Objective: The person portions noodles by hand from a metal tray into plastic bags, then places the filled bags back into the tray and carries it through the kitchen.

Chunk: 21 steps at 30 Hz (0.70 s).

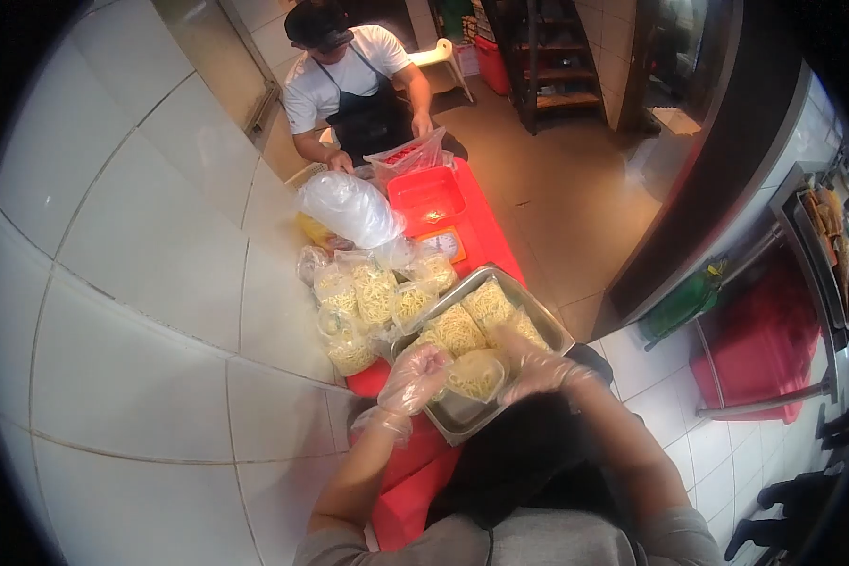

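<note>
Both my hands wear thin clear plastic gloves. My left hand (415, 375) and my right hand (535, 366) hold a clear bag of yellow noodles (474, 374) between them, over the near end of a metal tray (558, 330). The tray holds several more portions of noodles (457, 325). To its left lies a pile of filled noodle bags (363, 307) against the tiled wall.
The tray sits on a red table (481, 226). Farther along are a red basin (426, 198), a scale (443, 243) and a big clear bag bundle (349, 208). A person in a white shirt and black apron (349, 80) handles a bag at the far end.
</note>
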### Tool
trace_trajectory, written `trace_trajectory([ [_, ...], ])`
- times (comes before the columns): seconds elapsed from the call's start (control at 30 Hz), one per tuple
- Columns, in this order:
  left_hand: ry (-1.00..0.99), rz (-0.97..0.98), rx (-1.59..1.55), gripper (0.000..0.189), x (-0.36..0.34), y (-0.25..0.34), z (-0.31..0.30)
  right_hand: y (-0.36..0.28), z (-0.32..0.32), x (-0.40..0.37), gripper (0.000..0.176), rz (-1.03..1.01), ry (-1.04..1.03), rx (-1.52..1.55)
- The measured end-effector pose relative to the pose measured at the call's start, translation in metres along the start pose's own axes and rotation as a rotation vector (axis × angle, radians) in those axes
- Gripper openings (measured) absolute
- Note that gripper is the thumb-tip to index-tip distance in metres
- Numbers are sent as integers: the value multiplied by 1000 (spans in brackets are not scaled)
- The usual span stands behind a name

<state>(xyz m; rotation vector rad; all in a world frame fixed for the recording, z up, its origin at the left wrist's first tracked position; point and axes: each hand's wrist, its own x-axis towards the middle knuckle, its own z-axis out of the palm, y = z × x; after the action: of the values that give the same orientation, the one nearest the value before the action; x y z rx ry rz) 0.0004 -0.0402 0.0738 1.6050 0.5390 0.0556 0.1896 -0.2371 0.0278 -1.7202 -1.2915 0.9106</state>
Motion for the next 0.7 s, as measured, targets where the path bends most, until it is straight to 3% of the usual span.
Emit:
trace_trajectory([
  [0.07,67,41,-11,8,0,2,5,15,23,8,119,-183,-34,-264],
  [0.1,104,74,-64,9,2,-6,6,12,31,14,82,-320,98,-232],
  [0.2,195,197,-254,26,8,-49,-2,31,49,33,35,-60,53,-34],
  [0.23,222,248,-320,34,7,-55,-5,27,51,32,11,-65,208,58],
  [0.33,369,515,165,58,7,-66,3,24,42,36,12,98,185,317],
  [0.37,309,541,302,79,7,-73,7,22,40,38,12,74,197,316],
  [0.47,261,606,494,83,32,-78,21,12,36,44,12,15,208,226],
  [0.5,198,502,217,63,59,-106,19,10,27,49,14,-3,203,136],
  [0.53,173,556,150,51,62,-88,17,7,17,53,15,-20,198,47],
  [0.6,119,661,15,28,70,-42,9,-5,2,61,17,-134,306,187],
  [0.63,201,604,-27,16,69,-24,13,-13,-6,64,18,-193,356,257],
  [0.7,218,729,113,16,65,14,13,-42,-24,64,18,-362,452,133],
])
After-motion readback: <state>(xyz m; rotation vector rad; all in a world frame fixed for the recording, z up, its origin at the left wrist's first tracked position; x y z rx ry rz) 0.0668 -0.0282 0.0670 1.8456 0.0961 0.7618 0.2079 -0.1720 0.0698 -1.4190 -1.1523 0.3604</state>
